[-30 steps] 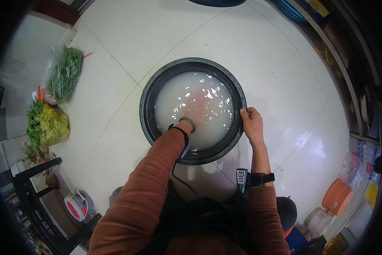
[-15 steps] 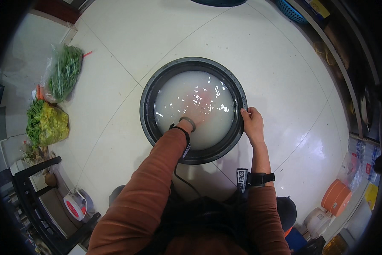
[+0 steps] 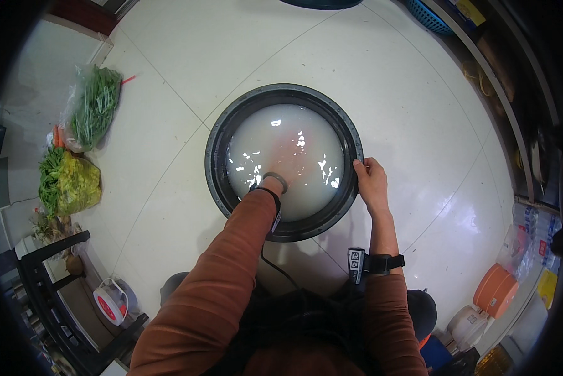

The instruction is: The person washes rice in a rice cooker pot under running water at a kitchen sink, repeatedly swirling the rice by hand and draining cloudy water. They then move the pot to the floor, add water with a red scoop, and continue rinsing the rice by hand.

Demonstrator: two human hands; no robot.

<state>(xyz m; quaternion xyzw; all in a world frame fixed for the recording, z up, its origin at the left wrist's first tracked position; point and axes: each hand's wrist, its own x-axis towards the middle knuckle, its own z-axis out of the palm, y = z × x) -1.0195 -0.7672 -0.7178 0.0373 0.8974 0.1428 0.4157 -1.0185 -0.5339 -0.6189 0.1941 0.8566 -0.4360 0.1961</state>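
Observation:
A round black basin (image 3: pixel 212 169) stands on the floor, holding cloudy white water (image 3: pixel 250 131). My left hand (image 3: pixel 289 161) is sunk in the water up to the wrist. Only a blurred pinkish shape of it shows through, so its fingers and anything under them are hidden. A dark bracelet (image 3: pixel 276 178) circles that wrist at the water's surface. On the basin's right side, my right hand (image 3: pixel 371 182) grips the rim, thumb on top and fingers curled around the outside.
Along the left wall lie a clear bag of greens (image 3: pixel 98 106) and a yellow bag of vegetables (image 3: pixel 78 188). A white bucket (image 3: pixel 111 302) stands by a black rack (image 3: pixel 53 250). Shelving (image 3: pixel 510 106) lines the right side, with an orange round container (image 3: pixel 495 291) nearer me.
Ripples and glints on the water have shifted, and the basin has slid very slightly left. My left hand stays under the water and my right hand keeps hold of the rim.

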